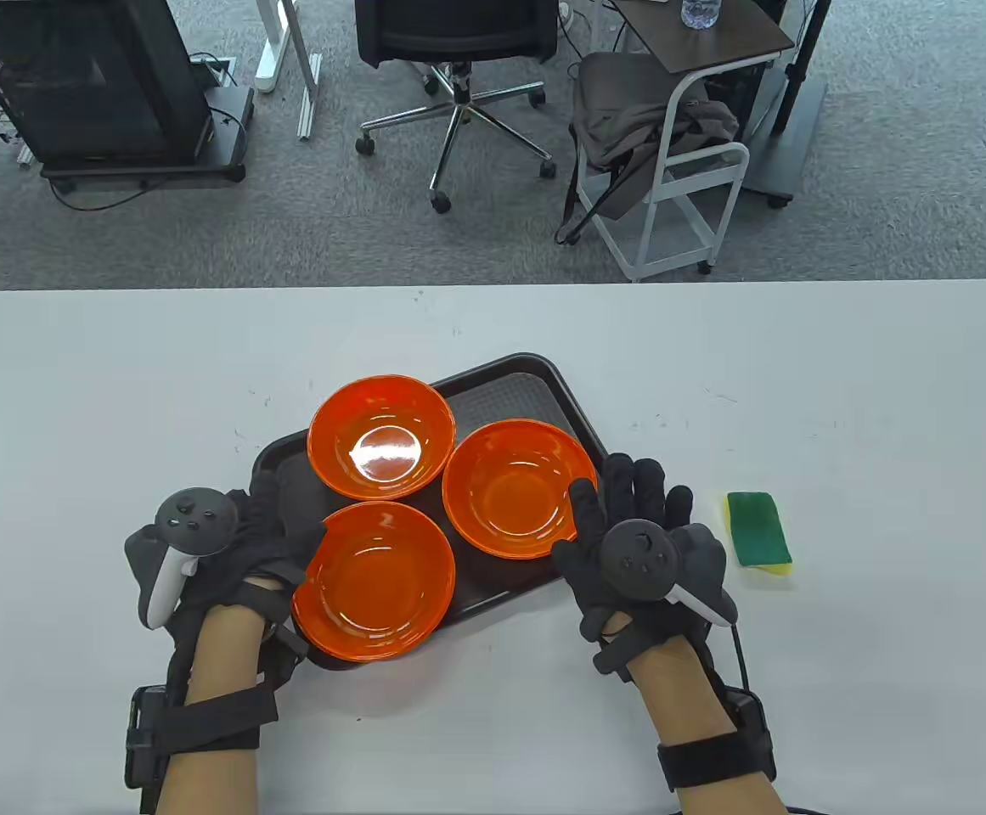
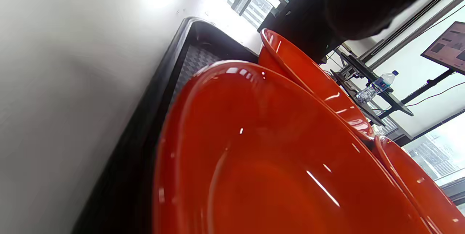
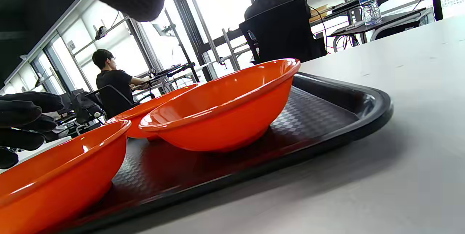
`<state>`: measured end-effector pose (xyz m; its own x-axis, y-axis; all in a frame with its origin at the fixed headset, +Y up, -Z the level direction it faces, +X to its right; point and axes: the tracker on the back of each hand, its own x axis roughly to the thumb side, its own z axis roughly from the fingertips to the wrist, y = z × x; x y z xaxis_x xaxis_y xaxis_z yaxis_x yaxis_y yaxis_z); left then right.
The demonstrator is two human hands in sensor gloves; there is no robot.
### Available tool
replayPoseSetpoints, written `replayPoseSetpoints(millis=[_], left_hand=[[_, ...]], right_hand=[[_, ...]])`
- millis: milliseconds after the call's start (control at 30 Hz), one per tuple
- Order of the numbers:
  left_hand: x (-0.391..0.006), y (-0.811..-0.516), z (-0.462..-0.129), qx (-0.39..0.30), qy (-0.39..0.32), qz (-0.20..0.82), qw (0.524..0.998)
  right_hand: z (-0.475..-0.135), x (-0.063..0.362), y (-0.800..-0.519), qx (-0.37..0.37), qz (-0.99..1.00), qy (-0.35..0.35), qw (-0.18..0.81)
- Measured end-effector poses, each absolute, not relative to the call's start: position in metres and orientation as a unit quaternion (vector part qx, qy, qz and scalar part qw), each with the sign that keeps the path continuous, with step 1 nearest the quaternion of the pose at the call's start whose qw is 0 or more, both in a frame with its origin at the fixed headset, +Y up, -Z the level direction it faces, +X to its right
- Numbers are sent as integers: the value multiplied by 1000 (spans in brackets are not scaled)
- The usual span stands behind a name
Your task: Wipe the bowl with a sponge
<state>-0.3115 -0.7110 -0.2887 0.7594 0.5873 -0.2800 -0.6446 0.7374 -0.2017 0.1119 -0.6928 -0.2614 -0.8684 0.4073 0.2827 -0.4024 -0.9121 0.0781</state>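
Three orange bowls sit on a dark tray: a back one, a right one and a near one. My left hand lies at the near bowl's left rim, its glove covering a bit of the rim; no clear grip shows. That bowl fills the left wrist view. My right hand rests flat by the tray's right edge, fingers straight, thumb over the right bowl's rim, holding nothing. A green and yellow sponge lies on the table just right of that hand.
The white table stretches wide around the tray. On the floor beyond the far edge stand an office chair and a white side cart. People sit at desks in the background of the right wrist view.
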Motion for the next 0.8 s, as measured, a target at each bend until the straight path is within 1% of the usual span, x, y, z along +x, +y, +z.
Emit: replayPoseSetpoints(millis=[300, 533, 800], left_hand=[[-310, -714, -289, -161, 113, 317, 928], [-311, -730, -294, -190, 136, 291, 928], [-309, -744, -301, -203, 151, 259, 932]], right_hand=[[-261, 112, -692, 149, 966, 6, 212], [-261, 113, -693, 147, 965, 5, 217], [-260, 115, -693, 144, 964, 5, 221]])
